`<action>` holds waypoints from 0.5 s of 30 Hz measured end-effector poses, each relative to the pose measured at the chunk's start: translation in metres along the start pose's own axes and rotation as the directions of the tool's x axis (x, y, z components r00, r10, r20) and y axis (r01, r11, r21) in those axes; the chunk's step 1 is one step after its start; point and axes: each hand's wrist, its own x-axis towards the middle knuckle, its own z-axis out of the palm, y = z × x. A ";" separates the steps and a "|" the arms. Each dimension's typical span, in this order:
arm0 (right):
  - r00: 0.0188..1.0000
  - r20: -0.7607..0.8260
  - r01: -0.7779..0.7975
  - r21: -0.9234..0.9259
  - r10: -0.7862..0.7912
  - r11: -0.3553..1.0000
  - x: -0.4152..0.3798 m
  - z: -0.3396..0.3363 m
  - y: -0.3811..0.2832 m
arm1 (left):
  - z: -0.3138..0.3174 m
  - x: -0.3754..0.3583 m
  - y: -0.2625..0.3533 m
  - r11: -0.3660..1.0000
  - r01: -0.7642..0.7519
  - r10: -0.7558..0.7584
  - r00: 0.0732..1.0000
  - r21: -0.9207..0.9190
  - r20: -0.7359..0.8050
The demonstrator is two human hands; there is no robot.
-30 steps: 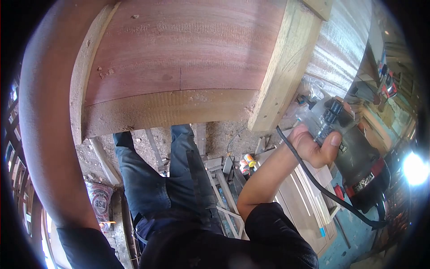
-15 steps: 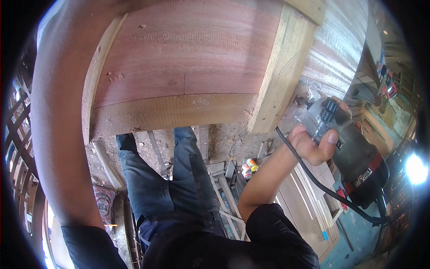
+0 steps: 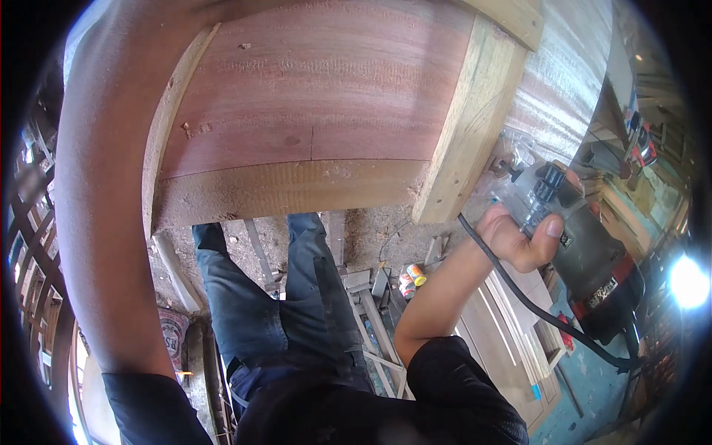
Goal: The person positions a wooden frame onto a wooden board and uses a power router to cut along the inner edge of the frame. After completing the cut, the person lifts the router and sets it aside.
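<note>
Router [image 3: 592,256], its long axis slanting away from the wooden frame [image 3: 475,119], sits in a curled right hand [image 3: 519,243]; the out-of-view left hand's grip cannot be told.

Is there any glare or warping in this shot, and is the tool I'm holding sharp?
In the head view, the light at far right burns out to white, and a pale sheen streaks the panel's right part; the wide lens darkens the corners and seems to stretch the left arm; the router looks fairly clear, its label unreadable.
</note>
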 end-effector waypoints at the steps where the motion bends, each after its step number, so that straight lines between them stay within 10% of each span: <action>1: 1.000 -0.002 -0.008 0.021 0.008 1.000 0.000 -0.001 0.001 | 0.002 -0.004 0.006 0.997 -0.002 0.007 0.998 0.077 -0.066; 15: 0.991 -0.084 -0.095 0.152 0.108 0.984 0.000 0.003 0.003 | -0.008 -0.008 0.015 0.993 0.018 -0.026 0.997 -0.121 -0.071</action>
